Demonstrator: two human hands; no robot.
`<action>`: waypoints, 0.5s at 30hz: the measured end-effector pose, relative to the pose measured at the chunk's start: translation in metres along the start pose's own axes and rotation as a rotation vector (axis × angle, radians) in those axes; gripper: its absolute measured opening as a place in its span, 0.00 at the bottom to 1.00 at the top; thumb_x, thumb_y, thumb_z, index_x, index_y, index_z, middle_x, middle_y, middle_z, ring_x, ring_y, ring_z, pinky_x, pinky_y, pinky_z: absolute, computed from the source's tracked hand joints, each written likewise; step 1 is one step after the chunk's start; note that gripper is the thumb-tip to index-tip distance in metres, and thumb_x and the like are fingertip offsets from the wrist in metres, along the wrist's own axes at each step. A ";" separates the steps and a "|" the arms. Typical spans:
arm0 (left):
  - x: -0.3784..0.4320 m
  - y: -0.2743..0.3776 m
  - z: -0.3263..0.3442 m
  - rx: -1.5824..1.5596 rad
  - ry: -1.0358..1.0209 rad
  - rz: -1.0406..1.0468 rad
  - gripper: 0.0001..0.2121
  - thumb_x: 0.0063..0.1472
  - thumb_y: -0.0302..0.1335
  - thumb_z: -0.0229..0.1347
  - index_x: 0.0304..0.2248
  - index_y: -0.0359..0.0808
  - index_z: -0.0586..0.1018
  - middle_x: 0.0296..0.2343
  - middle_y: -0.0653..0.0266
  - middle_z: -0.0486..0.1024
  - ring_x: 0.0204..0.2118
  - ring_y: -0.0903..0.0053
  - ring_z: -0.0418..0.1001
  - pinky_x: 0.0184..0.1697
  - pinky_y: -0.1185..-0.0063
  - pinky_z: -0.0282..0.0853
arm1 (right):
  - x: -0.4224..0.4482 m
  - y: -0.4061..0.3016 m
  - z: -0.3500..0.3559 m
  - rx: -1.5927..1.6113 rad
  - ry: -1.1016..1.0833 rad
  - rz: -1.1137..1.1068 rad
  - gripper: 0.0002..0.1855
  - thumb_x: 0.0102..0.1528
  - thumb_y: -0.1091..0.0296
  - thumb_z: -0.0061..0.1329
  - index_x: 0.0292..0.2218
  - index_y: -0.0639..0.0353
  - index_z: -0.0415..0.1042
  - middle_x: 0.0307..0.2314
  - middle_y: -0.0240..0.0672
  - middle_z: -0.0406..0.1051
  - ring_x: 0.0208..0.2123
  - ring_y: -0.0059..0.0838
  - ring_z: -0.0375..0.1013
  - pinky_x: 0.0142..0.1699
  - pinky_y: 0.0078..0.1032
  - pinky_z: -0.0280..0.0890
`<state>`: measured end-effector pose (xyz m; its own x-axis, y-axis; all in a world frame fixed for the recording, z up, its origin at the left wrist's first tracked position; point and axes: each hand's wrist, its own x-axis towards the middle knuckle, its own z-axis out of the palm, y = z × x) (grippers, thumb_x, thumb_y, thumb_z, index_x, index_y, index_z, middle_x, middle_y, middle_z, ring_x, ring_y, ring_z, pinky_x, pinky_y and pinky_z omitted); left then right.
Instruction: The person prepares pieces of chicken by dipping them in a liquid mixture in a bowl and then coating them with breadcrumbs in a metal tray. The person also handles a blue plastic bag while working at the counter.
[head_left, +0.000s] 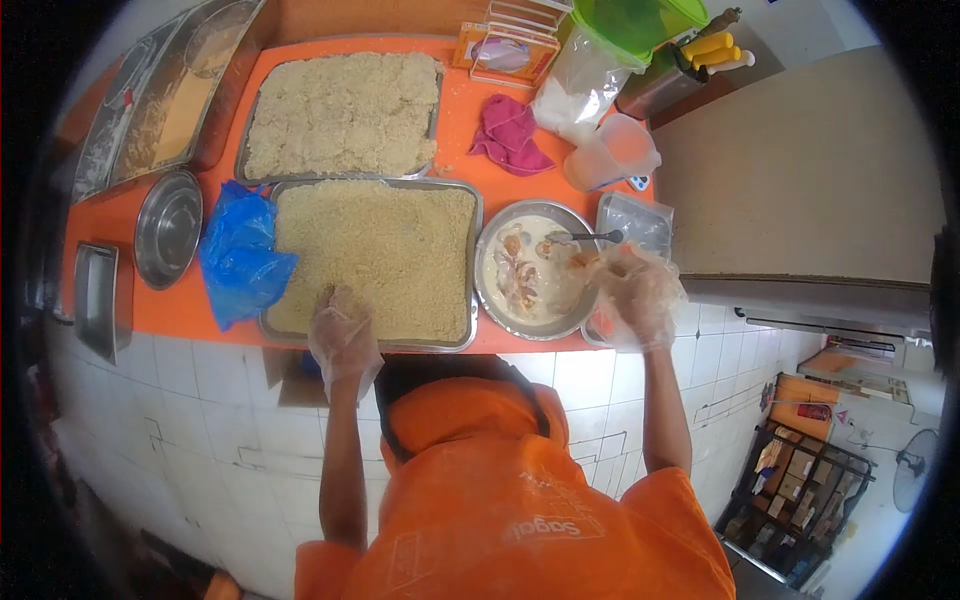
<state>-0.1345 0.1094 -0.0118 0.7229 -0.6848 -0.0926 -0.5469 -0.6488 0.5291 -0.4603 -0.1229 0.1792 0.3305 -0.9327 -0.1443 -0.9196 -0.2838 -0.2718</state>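
Observation:
My left hand (343, 330), in a clear plastic glove, reaches over the near edge of a metal tray (478, 247). Its fingertips touch the pale crumbs (375, 255) that fill the tray; whether they grip anything is hidden. To the right stands a round metal bowl (491, 304) of creamy white batter (551, 292) with orange-brown, meat-like pieces (517, 274) in it. A dark-handled utensil (596, 236) leans across its rim. My right hand (639, 296), also gloved, is at the bowl's right rim. Something brownish shows by its fingertips, but I cannot tell whether it is held.
Behind lies a second tray of crumb-coated food (341, 116). A blue plastic bag (244, 255) overlaps the near tray's left side, beside a metal bowl (169, 229). A pink cloth (510, 135), plastic jug (615, 154), lidded container (637, 217) and knife holder (660, 82) stand at right.

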 end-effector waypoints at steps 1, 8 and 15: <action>0.001 0.021 -0.013 -0.006 -0.010 0.010 0.23 0.49 0.28 0.62 0.47 0.37 0.75 0.50 0.54 0.71 0.53 0.61 0.68 0.56 0.70 0.64 | -0.006 0.002 0.011 -0.006 0.004 0.014 0.09 0.51 0.66 0.53 0.34 0.57 0.77 0.32 0.35 0.76 0.33 0.34 0.75 0.41 0.31 0.67; 0.001 0.032 -0.024 0.042 -0.065 -0.015 0.24 0.51 0.32 0.61 0.49 0.39 0.75 0.51 0.53 0.70 0.54 0.60 0.67 0.57 0.70 0.63 | -0.026 0.020 0.098 -0.454 -0.011 -0.768 0.12 0.50 0.65 0.51 0.36 0.58 0.76 0.31 0.42 0.76 0.34 0.42 0.75 0.42 0.35 0.68; 0.002 0.028 -0.009 0.046 -0.161 0.139 0.29 0.56 0.42 0.56 0.53 0.33 0.70 0.56 0.47 0.62 0.60 0.56 0.59 0.62 0.69 0.55 | -0.011 0.017 0.042 0.046 -0.251 -0.406 0.11 0.50 0.65 0.52 0.35 0.59 0.77 0.27 0.36 0.75 0.31 0.34 0.74 0.40 0.32 0.68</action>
<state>-0.1439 0.0930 0.0104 0.5644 -0.8104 -0.1568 -0.6581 -0.5565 0.5071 -0.4704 -0.1078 0.1363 0.7074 -0.6643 -0.2415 -0.6969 -0.5985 -0.3952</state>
